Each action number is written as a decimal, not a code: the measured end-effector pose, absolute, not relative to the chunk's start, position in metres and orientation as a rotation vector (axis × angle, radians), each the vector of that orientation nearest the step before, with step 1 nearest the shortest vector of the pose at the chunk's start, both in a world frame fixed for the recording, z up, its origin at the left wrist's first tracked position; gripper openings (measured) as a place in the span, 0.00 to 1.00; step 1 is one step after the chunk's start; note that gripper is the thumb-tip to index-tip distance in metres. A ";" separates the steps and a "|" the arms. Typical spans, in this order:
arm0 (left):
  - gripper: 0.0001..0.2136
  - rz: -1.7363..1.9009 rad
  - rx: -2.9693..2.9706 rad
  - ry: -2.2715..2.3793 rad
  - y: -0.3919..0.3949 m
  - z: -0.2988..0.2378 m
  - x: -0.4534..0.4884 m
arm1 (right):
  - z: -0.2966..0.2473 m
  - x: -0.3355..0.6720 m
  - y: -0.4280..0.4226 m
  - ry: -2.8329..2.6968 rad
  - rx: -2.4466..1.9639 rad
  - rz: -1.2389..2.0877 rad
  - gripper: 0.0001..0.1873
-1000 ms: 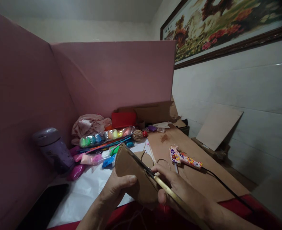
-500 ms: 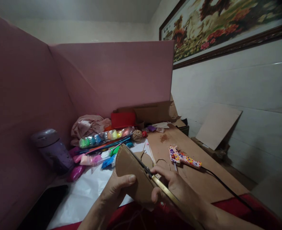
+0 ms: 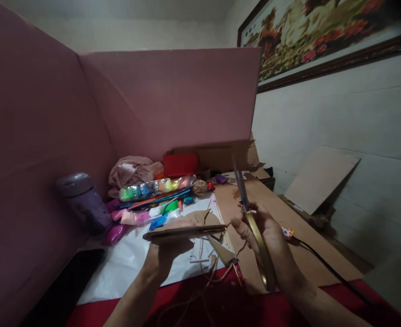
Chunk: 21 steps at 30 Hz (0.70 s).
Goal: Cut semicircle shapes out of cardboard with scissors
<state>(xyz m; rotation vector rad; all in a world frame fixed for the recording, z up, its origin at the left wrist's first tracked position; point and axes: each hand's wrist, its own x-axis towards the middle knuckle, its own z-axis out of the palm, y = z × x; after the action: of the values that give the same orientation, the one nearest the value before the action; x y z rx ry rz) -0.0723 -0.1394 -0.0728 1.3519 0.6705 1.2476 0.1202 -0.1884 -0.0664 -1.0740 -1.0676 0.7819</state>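
Note:
My left hand point(image 3: 164, 254) grips a flat piece of brown cardboard point(image 3: 183, 231) from below, held nearly level and seen edge-on above the white paper point(image 3: 132, 259). My right hand point(image 3: 267, 238) is closed round the brass handles of a pair of scissors point(image 3: 250, 213); the blades point up and away, clear of the cardboard. A small triangular cardboard offcut point(image 3: 223, 252) lies below the two hands, among loose twine point(image 3: 200, 290) and thin wooden sticks point(image 3: 221, 222).
A pink folded board point(image 3: 152, 100) walls off the back and left. A purple bottle point(image 3: 84, 202), packs of coloured clay point(image 3: 156, 188), a twine ball point(image 3: 199, 187) and a glue gun's black cord point(image 3: 326, 268) lie about. Cardboard sheet point(image 3: 319, 177) leans against the right wall.
The scissors have come out of the cardboard and swung upright. My left hand has tipped the cardboard from tilted to flat. A cut-off scrap now lies on the table.

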 end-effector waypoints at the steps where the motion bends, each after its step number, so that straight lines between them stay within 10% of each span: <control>1: 0.10 1.278 1.386 0.672 -0.139 -0.072 -0.073 | -0.068 0.121 -0.189 -1.034 -1.074 0.781 0.24; 7: 0.12 1.426 1.496 0.615 -0.133 -0.083 -0.075 | -0.069 0.105 -0.206 -0.979 -0.986 1.084 0.21; 21: 0.14 1.236 1.041 0.600 -0.142 -0.081 -0.059 | -0.064 0.111 -0.201 -1.391 -1.087 0.489 0.20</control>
<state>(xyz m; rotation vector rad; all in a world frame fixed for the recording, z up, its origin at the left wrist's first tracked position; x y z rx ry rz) -0.0588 -0.1416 -0.0814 1.0408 0.6004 1.2363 0.1107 -0.2012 -0.0638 -1.0866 -1.3913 0.4890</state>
